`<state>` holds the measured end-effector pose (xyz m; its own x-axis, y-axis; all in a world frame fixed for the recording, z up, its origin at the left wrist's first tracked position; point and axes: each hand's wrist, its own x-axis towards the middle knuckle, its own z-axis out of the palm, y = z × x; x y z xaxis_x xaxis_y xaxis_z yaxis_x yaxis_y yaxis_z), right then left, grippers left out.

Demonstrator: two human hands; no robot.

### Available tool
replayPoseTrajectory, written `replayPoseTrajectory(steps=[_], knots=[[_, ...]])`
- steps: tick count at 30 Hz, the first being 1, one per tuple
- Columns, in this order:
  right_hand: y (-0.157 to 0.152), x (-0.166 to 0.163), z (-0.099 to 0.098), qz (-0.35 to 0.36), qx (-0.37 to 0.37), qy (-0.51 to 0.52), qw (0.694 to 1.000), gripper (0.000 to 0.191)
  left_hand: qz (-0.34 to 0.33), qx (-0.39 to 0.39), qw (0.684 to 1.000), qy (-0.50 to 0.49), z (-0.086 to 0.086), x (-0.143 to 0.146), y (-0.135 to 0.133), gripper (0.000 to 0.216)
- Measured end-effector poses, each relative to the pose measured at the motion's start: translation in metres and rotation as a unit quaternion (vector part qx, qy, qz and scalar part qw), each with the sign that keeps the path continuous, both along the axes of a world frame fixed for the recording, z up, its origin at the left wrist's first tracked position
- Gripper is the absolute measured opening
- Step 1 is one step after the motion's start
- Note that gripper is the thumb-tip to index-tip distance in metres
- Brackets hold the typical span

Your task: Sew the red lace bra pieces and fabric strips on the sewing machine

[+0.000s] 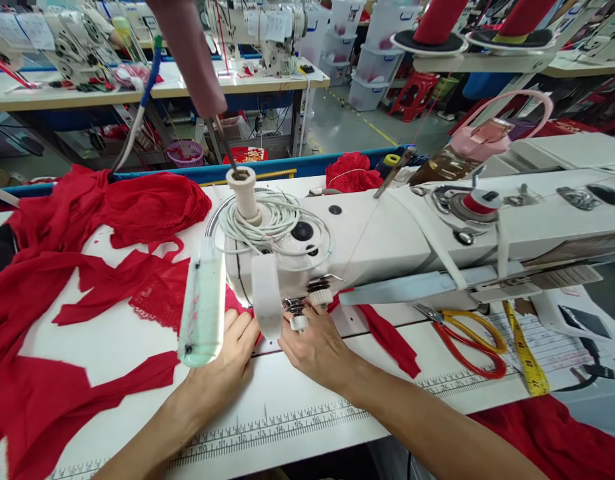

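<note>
A white sewing machine [367, 227] stands in front of me, its head hiding the needle area. My left hand [230, 347] is left of the head, fingers closed together on red fabric [237, 298] that runs under the machine. To the right, my right hand [314, 343] is bent in close beneath the tension knobs [320, 297]. Its fingers are closed at the cloth, the tips partly hidden by the machine. A red strip [392, 340] trails to the right behind that hand. The pale green clear guard [203, 307] hangs in front of my left wrist.
Red cloth pieces [42, 393] and a lace piece [162, 293] spread over the left side. Scissors [470, 340], a yellow tape measure [524, 350] and a written sheet [547, 333] lie right. A pink-lidded bottle [467, 147] stands behind the machine. A printed ruler [287, 427] edges the table.
</note>
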<state>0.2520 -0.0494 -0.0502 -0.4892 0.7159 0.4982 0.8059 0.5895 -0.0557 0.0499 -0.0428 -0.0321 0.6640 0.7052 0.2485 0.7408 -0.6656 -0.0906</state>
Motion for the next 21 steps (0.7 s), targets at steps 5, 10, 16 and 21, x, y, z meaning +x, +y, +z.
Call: replayPoseTrajectory(steps=[5, 10, 16, 21], knots=[[0.003, 0.005, 0.005, -0.002, -0.008, 0.091, 0.996, 0.020, -0.023, 0.095, 0.995, 0.010, 0.004, 0.008, 0.000, 0.045], [0.005, 0.005, 0.008, -0.016, -0.001, 0.105, 0.994, 0.026, 0.007, 0.102, 0.995, 0.015, 0.007, 0.018, -0.007, 0.042], [0.002, 0.003, 0.008, 0.016, -0.011, 0.020, 1.000, 0.020, -0.001, 0.074, 0.996, -0.051, 0.004, 0.012, -0.012, 0.044], [-0.001, 0.001, 0.010, 0.003, -0.047, 0.002, 0.999, 0.034, -0.007, -0.013, 0.997, -0.074, -0.007, -0.008, -0.008, 0.057]])
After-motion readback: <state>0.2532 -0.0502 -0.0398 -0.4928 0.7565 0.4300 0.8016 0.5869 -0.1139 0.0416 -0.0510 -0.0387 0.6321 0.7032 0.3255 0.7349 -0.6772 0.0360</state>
